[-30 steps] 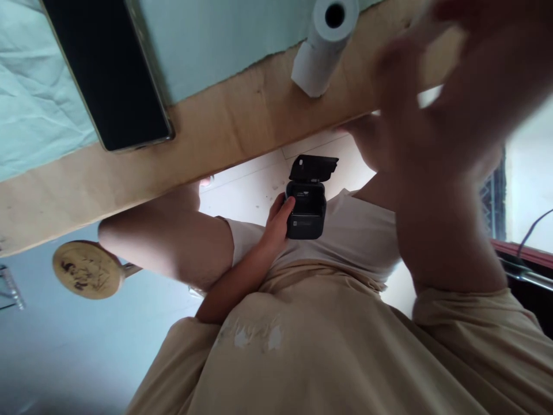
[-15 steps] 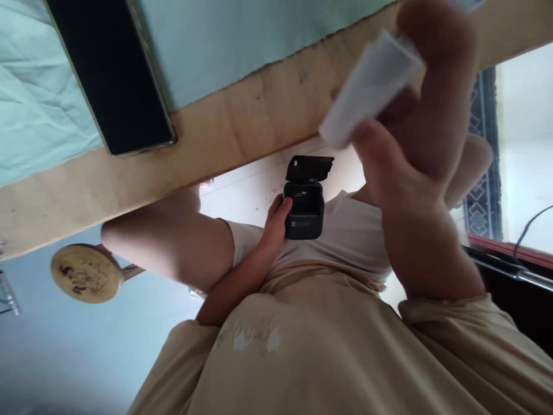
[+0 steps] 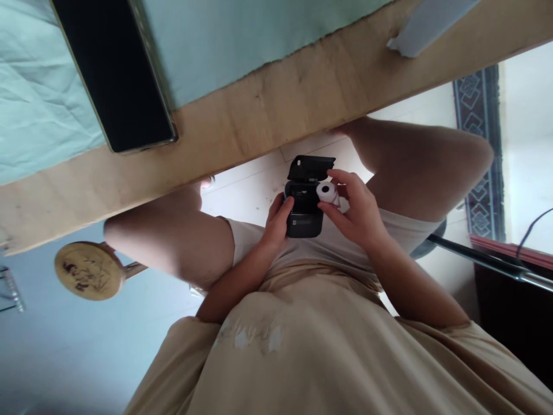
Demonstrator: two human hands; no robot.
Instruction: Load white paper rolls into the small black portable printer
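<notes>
A small black portable printer [image 3: 307,226] with its lid [image 3: 311,168] swung up is held over my lap. My left hand [image 3: 277,222] grips its left side, thumb over the near edge of the open bay. In my right hand [image 3: 356,208] is a small white paper roll [image 3: 329,193], pinched between thumb and fingers. The roll's dark core hole faces the printer, right at the right side of the bay. Whether roll and printer touch, I cannot tell.
Ahead is a wooden table edge [image 3: 259,115] with a pale green cloth [image 3: 242,34]. A dark phone [image 3: 116,75] lies at the left, and a white object [image 3: 432,26] sits at the right. A round wooden stool [image 3: 88,271] stands lower left.
My right hand has come down from near the table with the white roll and is now beside the printer. A white object now shows on the table at upper right. My left hand stays put.
</notes>
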